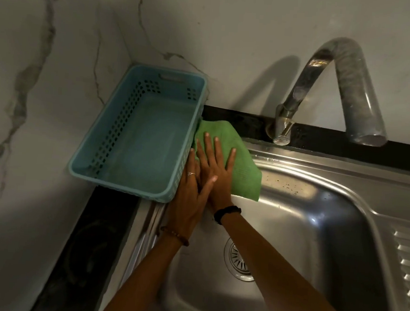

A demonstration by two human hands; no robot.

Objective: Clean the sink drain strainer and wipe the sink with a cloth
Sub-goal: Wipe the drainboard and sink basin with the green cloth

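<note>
The cloth (237, 162) is bright green with a fine woven texture. The basket (118, 134) is pale blue, its walls pierced with rows of small square holes. The sink (342, 189) is shiny silver steel, ridged at its right side. The strainer (237, 257) is silver with radiating slots. The tap (325, 91) is dull chrome. The wall (47, 71) is white marble with grey veins. The counter (91, 239) is black.

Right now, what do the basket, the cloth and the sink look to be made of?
Basket: matte light-blue plastic, likely moulded, with perforated walls. Cloth: green, finely textured weave, probably microfibre. Sink: brushed stainless steel by its sharp highlights and pressed drainer ribs.
</note>
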